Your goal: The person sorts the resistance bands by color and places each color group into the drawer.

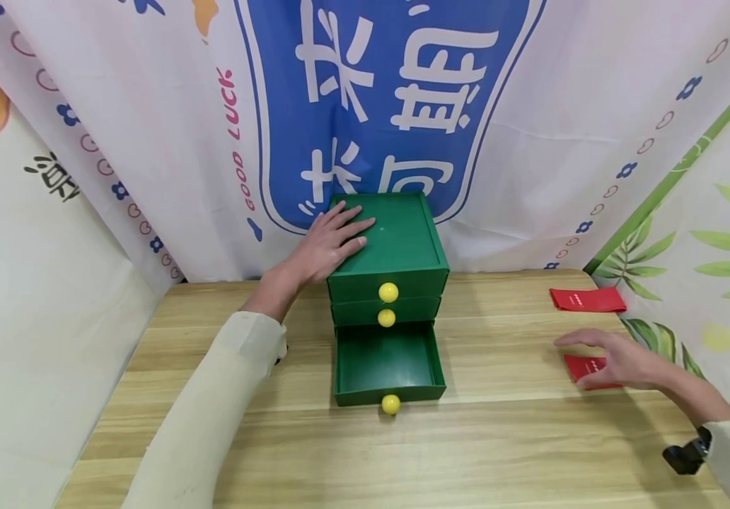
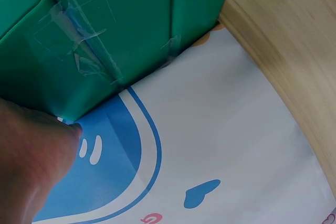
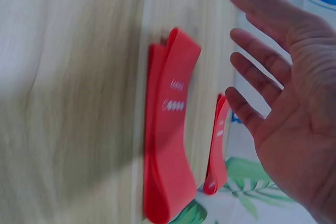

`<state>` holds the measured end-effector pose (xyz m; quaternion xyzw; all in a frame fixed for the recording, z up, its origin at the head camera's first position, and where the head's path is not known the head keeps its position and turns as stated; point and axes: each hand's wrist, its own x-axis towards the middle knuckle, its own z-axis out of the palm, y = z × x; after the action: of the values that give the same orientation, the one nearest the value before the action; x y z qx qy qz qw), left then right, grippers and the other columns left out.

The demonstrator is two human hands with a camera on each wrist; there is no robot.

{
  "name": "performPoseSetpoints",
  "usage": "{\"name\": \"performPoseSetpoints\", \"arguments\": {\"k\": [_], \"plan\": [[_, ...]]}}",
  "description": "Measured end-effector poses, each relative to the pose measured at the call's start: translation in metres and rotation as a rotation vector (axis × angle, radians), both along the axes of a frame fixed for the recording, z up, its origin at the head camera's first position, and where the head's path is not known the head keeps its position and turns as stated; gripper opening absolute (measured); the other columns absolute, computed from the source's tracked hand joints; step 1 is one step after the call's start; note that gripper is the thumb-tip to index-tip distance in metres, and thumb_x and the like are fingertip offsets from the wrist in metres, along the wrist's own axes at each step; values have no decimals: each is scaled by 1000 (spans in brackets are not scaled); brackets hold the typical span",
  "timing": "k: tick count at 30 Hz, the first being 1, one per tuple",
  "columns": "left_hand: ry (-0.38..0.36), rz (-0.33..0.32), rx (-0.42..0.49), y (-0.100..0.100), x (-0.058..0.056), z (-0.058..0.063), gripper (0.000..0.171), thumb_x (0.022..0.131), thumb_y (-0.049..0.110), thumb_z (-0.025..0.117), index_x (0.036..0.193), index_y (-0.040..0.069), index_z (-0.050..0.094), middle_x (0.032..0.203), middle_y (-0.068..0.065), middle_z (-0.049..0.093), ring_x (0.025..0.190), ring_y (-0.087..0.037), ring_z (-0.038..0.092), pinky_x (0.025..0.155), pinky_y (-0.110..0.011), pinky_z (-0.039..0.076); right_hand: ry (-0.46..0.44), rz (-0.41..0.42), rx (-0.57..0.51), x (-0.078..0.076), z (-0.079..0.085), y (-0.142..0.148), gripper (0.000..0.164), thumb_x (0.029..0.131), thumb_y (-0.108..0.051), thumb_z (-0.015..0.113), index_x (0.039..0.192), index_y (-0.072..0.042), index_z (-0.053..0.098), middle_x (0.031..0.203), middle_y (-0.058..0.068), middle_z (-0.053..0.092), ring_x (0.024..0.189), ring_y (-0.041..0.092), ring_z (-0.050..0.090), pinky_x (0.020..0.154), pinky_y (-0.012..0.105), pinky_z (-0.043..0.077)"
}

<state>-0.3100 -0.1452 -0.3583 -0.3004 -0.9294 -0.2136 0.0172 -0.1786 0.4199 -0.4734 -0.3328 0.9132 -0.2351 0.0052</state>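
Observation:
A green drawer cabinet (image 1: 397, 244) with yellow ball knobs stands at the back middle of the table. Its bottom drawer (image 1: 385, 360) is pulled out and nothing lies in it; the two upper drawers are closed. My left hand (image 1: 329, 244) rests on the left part of the cabinet top, fingers spread. At the right, my right hand (image 1: 622, 360) hovers over the nearer red resistance band (image 1: 584, 365), fingers loosely bent and holding nothing. In the right wrist view that folded band (image 3: 176, 129) lies apart from the palm. A second red resistance band (image 1: 588, 299) lies farther back.
The wooden table (image 1: 479, 452) ends at a printed cloth (image 1: 518, 177) hanging behind the cabinet. A leaf-patterned cloth (image 1: 721, 304) borders the right side and a white one (image 1: 53, 283) the left. Clear tape (image 2: 84, 40) runs along the cabinet's side.

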Motion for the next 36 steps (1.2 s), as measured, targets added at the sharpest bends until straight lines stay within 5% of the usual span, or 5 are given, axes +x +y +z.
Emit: {"name": "performPoseSetpoints", "arguments": {"k": [11, 17, 36], "plan": [[3, -1, 4, 0, 1, -1, 54, 115, 42, 40, 166, 26, 39, 177, -5, 21, 165, -29, -1, 130, -60, -1, -96, -97, 92, 3, -11, 20, 70, 70, -37, 100, 131, -13, 73, 129, 5, 74, 117, 6, 63, 94, 21, 50], [-7, -4, 12, 1, 1, -2, 54, 115, 43, 40, 166, 26, 39, 177, -5, 20, 165, -28, -2, 130, -60, -2, -14, -118, 156, 6, -24, 27, 71, 66, -36, 102, 127, -14, 75, 123, 3, 75, 109, 9, 65, 87, 24, 53], [1, -10, 23, 1, 0, -1, 54, 115, 42, 40, 166, 25, 40, 177, -6, 20, 165, -28, -2, 130, -61, -2, 139, -101, 71, 4, -41, 32, 58, 61, -17, 103, 114, -19, 80, 107, -6, 76, 99, 3, 67, 86, 7, 44]]}}
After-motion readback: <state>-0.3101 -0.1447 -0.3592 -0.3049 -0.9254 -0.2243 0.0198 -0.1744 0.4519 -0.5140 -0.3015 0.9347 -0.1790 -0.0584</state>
